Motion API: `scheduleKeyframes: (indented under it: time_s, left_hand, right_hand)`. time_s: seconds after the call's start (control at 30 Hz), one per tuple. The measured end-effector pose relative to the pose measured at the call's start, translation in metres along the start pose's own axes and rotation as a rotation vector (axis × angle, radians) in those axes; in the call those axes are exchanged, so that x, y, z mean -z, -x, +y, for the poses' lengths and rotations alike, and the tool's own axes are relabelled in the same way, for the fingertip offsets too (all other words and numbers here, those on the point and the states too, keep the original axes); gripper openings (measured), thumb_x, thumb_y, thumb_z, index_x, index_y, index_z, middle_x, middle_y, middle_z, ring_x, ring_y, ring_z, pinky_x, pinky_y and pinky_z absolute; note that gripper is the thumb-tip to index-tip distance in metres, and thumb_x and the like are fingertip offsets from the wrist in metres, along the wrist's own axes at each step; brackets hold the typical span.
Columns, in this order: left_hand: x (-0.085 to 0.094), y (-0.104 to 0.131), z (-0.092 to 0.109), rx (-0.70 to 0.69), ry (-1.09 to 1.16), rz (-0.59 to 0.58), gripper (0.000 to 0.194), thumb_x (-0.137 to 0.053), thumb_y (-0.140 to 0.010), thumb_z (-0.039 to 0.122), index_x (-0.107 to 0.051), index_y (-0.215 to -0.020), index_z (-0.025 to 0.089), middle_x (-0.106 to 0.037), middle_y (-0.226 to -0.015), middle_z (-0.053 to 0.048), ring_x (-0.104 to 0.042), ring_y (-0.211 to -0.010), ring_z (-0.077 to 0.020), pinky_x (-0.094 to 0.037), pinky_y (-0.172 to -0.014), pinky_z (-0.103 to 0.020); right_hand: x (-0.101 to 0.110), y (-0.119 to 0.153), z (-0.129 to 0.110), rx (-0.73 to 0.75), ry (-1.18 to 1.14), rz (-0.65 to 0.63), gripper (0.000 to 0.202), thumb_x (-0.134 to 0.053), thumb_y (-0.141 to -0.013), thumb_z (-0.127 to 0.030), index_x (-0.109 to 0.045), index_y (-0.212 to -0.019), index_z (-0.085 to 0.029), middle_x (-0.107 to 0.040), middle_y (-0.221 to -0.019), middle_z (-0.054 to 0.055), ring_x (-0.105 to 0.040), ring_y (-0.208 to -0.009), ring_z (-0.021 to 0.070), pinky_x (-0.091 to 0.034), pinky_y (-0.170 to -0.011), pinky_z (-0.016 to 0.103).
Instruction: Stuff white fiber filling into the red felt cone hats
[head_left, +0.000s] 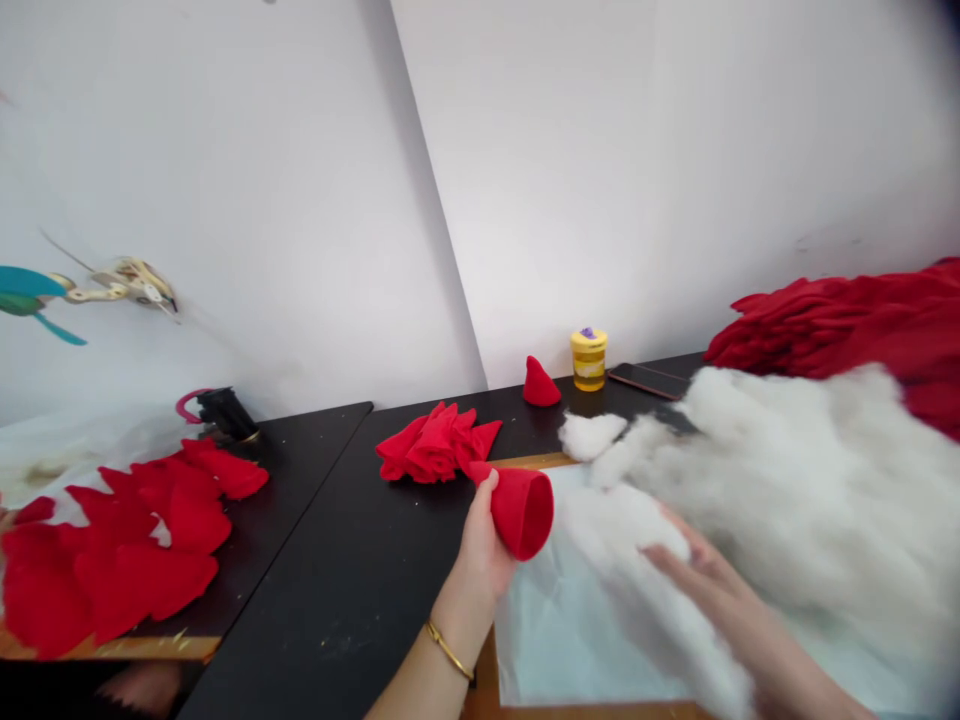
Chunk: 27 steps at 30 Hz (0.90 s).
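My left hand point(486, 540) is closed around a red felt cone point(517, 505), whose round open mouth faces right. The cone's inside looks hollow, with no stuffing visible. To the right, my right hand point(705, 570) grips a long tuft of white fibre stuffing point(637, 560), blurred by motion. Behind it spreads a big heap of the same stuffing point(817, 480), and a small loose clump of stuffing point(591, 436) lies at its left end. A pile of flat red felt pieces point(437, 443) rests just beyond my left hand. One red cone point(540, 382) stands upright near the wall.
A pale sheet point(585, 630) covers the table under the stuffing. At the back are a yellow-lidded jar point(589, 360) and a phone point(649, 380). Red fabric point(847, 320) is stacked far right. On the left lie more red pieces point(127, 540), a black mug-like object point(227, 413) and a wall-mounted fan point(37, 290).
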<state>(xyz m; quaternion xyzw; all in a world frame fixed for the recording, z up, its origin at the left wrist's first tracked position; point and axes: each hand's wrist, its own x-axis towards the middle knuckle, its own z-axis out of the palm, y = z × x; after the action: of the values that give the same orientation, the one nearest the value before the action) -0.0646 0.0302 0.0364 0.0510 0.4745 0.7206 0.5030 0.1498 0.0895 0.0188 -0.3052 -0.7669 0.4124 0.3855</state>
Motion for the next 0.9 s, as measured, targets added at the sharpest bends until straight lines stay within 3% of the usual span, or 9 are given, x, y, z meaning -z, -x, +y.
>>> scheduleKeyframes:
  time_s: [0.1, 0.13, 0.3, 0.4, 0.5, 0.63, 0.73, 0.83, 0.9]
  left_hand:
    - [-0.008, 0.011, -0.007, 0.035, 0.042, -0.051, 0.042, -0.051, -0.097, 0.046, -0.068, -0.109, 0.010, -0.077, -0.097, -0.013, -0.074, -0.095, -0.0263, -0.057, -0.088, -0.037]
    - [-0.010, 0.014, -0.008, 0.036, 0.063, -0.059, 0.043, -0.052, -0.096, 0.047, -0.068, -0.110, 0.010, -0.077, -0.098, -0.013, -0.073, -0.096, -0.0261, -0.057, -0.089, -0.036]
    - [-0.017, 0.024, -0.016, -0.054, 0.171, -0.053, 0.037, -0.063, -0.091, 0.046, -0.071, -0.106, 0.013, -0.078, -0.099, -0.010, -0.073, -0.096, -0.0256, -0.054, -0.093, -0.037]
    - [-0.018, 0.025, -0.026, -0.216, 0.087, -0.122, 0.039, -0.072, -0.086, 0.045, -0.071, -0.111, 0.014, -0.076, -0.107, -0.010, -0.070, -0.104, -0.0257, -0.049, -0.099, -0.036]
    - [-0.015, 0.025, -0.033, -0.308, 0.013, -0.196, 0.039, -0.075, -0.084, 0.045, -0.073, -0.111, 0.017, -0.076, -0.110, -0.008, -0.069, -0.107, -0.0253, -0.048, -0.099, -0.035]
    - [-0.013, 0.024, -0.035, -0.203, 0.059, -0.134, 0.035, -0.078, -0.080, 0.044, -0.075, -0.100, 0.016, -0.076, -0.094, -0.006, -0.071, -0.090, -0.0213, -0.052, -0.088, -0.031]
    - [-0.013, 0.024, -0.037, -0.104, 0.038, -0.103, 0.037, -0.079, -0.077, 0.046, -0.074, -0.096, 0.015, -0.074, -0.083, -0.005, -0.070, -0.080, -0.0201, -0.053, -0.080, -0.029]
    - [-0.007, 0.025, -0.040, -0.029, -0.074, -0.131, 0.044, -0.076, -0.076, 0.054, -0.072, -0.094, 0.013, -0.072, -0.079, -0.005, -0.068, -0.080, -0.0205, -0.052, -0.074, -0.027]
    - [0.004, 0.026, -0.040, 0.013, -0.143, -0.138, 0.046, -0.076, -0.075, 0.053, -0.070, -0.097, 0.013, -0.072, -0.083, -0.006, -0.068, -0.082, -0.0214, -0.051, -0.071, -0.027]
  right_hand:
    - [-0.015, 0.000, -0.005, -0.258, -0.314, -0.105, 0.055, -0.046, -0.094, -0.062, -0.059, -0.133, -0.025, -0.080, -0.097, 0.008, -0.074, -0.064, 0.0280, -0.060, -0.051, 0.036]
    - [-0.018, -0.002, -0.005, -0.270, -0.322, -0.111, 0.052, -0.049, -0.093, -0.061, -0.061, -0.130, -0.025, -0.079, -0.098, 0.007, -0.075, -0.069, 0.0286, -0.061, -0.055, 0.036]
    - [-0.030, -0.009, 0.001, 0.081, -0.033, 0.028, 0.026, -0.052, -0.089, -0.033, -0.072, -0.103, -0.025, -0.078, -0.107, 0.006, -0.074, -0.098, 0.0274, -0.058, -0.084, 0.036]
    - [-0.038, -0.014, 0.001, 0.125, 0.069, 0.043, 0.031, -0.048, -0.087, -0.023, -0.072, -0.107, -0.026, -0.077, -0.107, 0.005, -0.074, -0.095, 0.0249, -0.057, -0.080, 0.034]
    - [-0.043, -0.020, -0.007, 0.097, 0.023, -0.007, 0.028, -0.048, -0.092, -0.028, -0.071, -0.107, -0.025, -0.078, -0.104, 0.005, -0.074, -0.093, 0.0243, -0.058, -0.081, 0.033]
    - [-0.047, -0.019, -0.015, 0.053, -0.103, -0.029, 0.030, -0.051, -0.095, -0.039, -0.064, -0.118, -0.023, -0.077, -0.115, 0.007, -0.075, -0.098, 0.0251, -0.060, -0.079, 0.031]
    - [-0.051, -0.014, -0.010, 0.156, -0.079, -0.023, 0.038, -0.050, -0.097, -0.034, -0.056, -0.133, -0.024, -0.073, -0.125, 0.008, -0.073, -0.105, 0.0238, -0.060, -0.083, 0.031]
    - [-0.052, -0.010, -0.003, 0.263, -0.032, -0.100, 0.034, -0.045, -0.097, -0.026, -0.065, -0.124, -0.027, -0.075, -0.119, 0.005, -0.073, -0.105, 0.0221, -0.057, -0.089, 0.033]
    - [-0.051, -0.011, 0.001, 0.186, -0.040, -0.146, 0.032, -0.045, -0.094, -0.023, -0.071, -0.113, -0.027, -0.078, -0.111, 0.004, -0.074, -0.101, 0.0224, -0.057, -0.090, 0.033]
